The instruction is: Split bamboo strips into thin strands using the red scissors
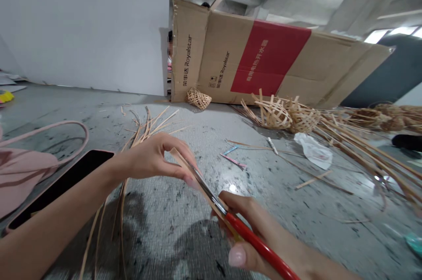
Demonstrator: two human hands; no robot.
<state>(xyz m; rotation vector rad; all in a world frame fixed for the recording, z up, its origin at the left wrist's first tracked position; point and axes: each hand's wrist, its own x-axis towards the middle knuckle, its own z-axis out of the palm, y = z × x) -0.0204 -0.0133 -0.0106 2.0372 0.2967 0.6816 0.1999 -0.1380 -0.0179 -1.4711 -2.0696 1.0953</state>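
My left hand [168, 159] pinches a flat bamboo strip [178, 157] between thumb and fingers, just left of the middle of the view. Closed round a slim red-handled tool [255, 238] is my right hand [263, 223], nearer to me on the right. The tool's shiny metal part lies along the strip and reaches to my left fingertips; its exact kind I cannot make out. Under my right fingers the strip's lower end is partly hidden, beside a small yellow piece. A bundle of thin bamboo strips [145, 126] passes beneath my left wrist.
A phone [66, 183] and a pink bag [26, 174] lie at the left. Woven bamboo baskets [280, 113] stand before a large cardboard box [231, 51]. Long strips, a crumpled white wrapper [314, 150] and small pink and blue packets [232, 160] lie on the grey tabletop.
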